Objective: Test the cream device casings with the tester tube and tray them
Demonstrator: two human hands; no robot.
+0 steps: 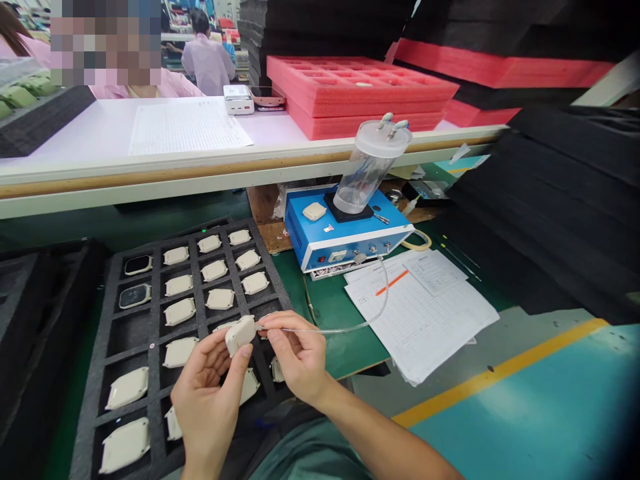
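Note:
Between the thumb and fingers of my left hand (213, 380) is a cream watch case (241, 335), raised above the tray and turned edge-on. My right hand (297, 353) pinches the end of a clear thin tube (345, 331), its tip against or very near the case's right edge; I cannot tell if it touches. The tube curves back to the front of a blue box-shaped machine (350, 233). Below my hands lies a black foam tray (156, 373) with several cream cases in its compartments. Two cases at its far left show dark screens.
On the machine stand a clear cylinder (365, 170) and another cream case (314, 211). Printed sheets (425, 310) with an orange strip lie to the right. A shelf (200, 175) crosses behind, bearing red foam trays (360, 93). Black foam stacks (545, 207) rise at right. People sit beyond.

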